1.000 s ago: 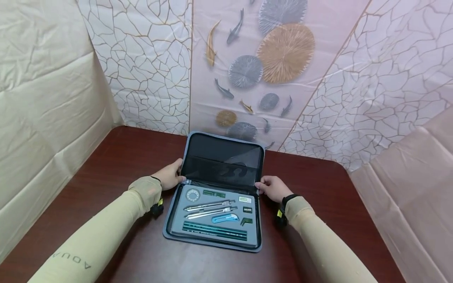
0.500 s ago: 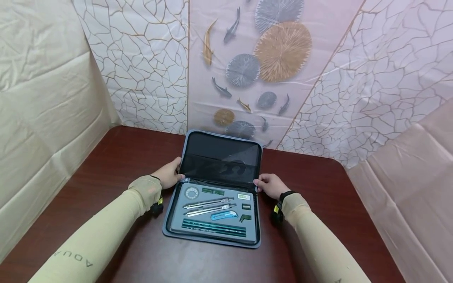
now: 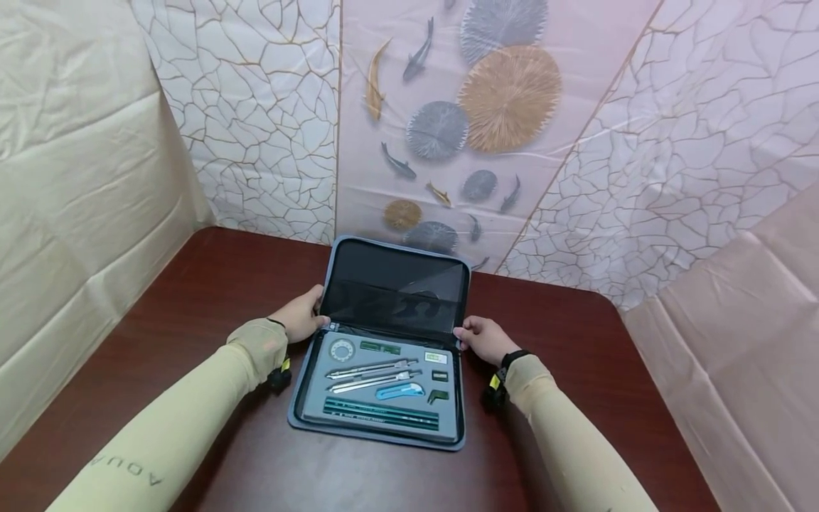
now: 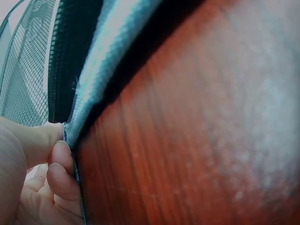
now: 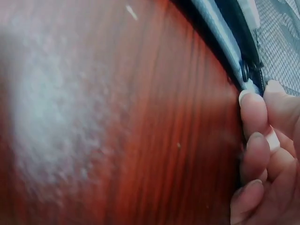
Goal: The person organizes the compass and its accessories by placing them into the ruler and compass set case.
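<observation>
An open zip case [image 3: 377,436] with blue-grey edging lies on the table, its dark mesh-lined lid raised at the back. In its grey tray sit green pencils [image 3: 380,414], two metal compasses [image 3: 371,375], a blue craft knife [image 3: 399,390], a round white disc [image 3: 342,350], a boxed eraser [image 3: 436,357] and small dark green pieces. My left hand [image 3: 302,316] pinches the case's left edge near the hinge, thumb inside and fingers outside. At the right edge, also by the hinge, my right hand [image 3: 488,340] pinches the rim; a zip pull shows close above its fingertips in the right wrist view.
The dark red-brown table [image 3: 224,284] spreads on both sides of the case. Behind it hangs a patterned cloth [image 3: 269,128] with fish and round leaf shapes; plain cream cloth [image 3: 83,178] closes the left side and pinkish cloth [image 3: 748,341] the right.
Both hands keep their pinch on the case's edges. Case and hands appear slightly farther left in the head view, along with a small shift of the whole scene.
</observation>
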Available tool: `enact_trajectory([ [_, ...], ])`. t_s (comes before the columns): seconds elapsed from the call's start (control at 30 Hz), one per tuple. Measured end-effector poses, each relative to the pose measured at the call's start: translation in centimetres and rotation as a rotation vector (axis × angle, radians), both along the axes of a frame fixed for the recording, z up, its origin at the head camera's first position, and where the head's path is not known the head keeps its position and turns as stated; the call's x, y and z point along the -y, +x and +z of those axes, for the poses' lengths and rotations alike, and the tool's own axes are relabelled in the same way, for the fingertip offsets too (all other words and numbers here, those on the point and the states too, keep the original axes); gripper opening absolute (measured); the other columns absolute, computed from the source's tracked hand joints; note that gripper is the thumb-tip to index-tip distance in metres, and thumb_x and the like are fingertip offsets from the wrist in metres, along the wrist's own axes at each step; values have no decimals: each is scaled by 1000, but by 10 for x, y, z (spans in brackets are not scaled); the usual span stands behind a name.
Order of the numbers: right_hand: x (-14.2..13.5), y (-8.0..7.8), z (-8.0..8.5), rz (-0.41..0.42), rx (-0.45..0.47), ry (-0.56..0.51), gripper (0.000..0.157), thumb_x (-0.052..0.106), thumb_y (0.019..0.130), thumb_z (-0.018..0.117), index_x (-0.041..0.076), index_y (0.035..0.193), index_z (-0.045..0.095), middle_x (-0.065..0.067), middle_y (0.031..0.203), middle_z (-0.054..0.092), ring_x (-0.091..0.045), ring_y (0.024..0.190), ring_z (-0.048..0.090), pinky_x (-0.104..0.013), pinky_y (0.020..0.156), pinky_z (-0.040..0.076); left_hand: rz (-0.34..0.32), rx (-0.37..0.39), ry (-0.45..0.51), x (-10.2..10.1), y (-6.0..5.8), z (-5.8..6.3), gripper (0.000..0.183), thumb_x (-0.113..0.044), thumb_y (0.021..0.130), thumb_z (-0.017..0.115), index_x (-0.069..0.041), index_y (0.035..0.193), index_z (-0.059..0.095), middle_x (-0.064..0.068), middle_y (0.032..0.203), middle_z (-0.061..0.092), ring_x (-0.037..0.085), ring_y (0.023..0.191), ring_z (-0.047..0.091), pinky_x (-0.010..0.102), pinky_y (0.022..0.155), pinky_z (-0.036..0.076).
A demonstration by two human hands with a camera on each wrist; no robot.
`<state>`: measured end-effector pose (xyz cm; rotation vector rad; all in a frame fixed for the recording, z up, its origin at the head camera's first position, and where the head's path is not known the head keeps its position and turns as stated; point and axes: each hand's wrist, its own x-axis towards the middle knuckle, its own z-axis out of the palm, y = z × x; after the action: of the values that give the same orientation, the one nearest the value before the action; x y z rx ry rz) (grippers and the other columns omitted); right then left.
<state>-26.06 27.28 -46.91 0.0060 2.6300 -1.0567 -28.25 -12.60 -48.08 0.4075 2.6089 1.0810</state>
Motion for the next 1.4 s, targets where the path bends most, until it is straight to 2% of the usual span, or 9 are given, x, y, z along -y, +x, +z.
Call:
enact_trajectory([
  [0.17,4,4,-1,-34,-4,-131,16,24,99,57,9,102,57,-7,84,65,-23,78,57,-34,72,43,-1,17,3,6,5,4,27,-12,94,63,-7,101,38,11,88,45,24,73,45,37,67,37],
  [0.3,4,6,5,-39,-21,-153,19,23,99,57,8,111,60,-6,87,68,-23,85,61,-37,79,47,8,57,23,11,6,10,27,-10,93,65,-5,102,40,11,87,50,21,70,50,33,63,41],
  [0.47,6,2,17,-48,-1,-199,28,30,100,54,11,120,60,-4,95,71,-24,94,60,-41,86,46,62,103,149,18,6,23,15,-2,97,54,1,105,42,18,97,54,21,72,62,33,64,52],
  [0.67,4,-1,31,-50,16,-291,28,29,104,47,8,115,59,-12,110,69,-32,106,59,-43,91,45,107,21,239,23,6,38,15,-3,101,47,1,115,49,21,109,55,24,89,66,35,76,54],
  [0.93,-4,12,38,-38,76,-370,33,25,106,40,1,120,59,-15,114,67,-29,101,62,-41,85,49,91,174,494,23,22,54,39,-23,108,32,8,126,48,28,126,51,38,117,55,45,97,45],
  [1.07,-7,17,37,-48,86,-375,25,12,104,43,2,118,61,-17,105,68,-30,93,62,-42,82,50,55,175,413,24,28,56,63,-50,102,39,5,131,47,26,132,50,36,120,54,47,100,41],
  [1.17,-9,20,34,-36,77,-304,20,16,102,50,4,111,63,-13,96,65,-28,86,60,-38,75,49,38,133,263,25,30,53,66,-58,96,46,-2,129,52,19,130,53,32,118,55,47,100,41],
  [1.3,-9,23,29,-6,103,-249,25,24,98,60,3,111,61,-9,93,63,-23,83,60,-36,75,51,6,32,108,23,32,47,54,-54,93,57,-8,120,58,11,120,57,29,113,54,47,95,43],
  [1.4,-7,24,26,7,139,-263,27,22,96,62,0,112,56,-10,95,67,-24,86,64,-40,79,54,-28,-11,62,21,32,40,58,-52,89,65,-6,122,56,12,121,53,29,112,52,47,95,43],
])
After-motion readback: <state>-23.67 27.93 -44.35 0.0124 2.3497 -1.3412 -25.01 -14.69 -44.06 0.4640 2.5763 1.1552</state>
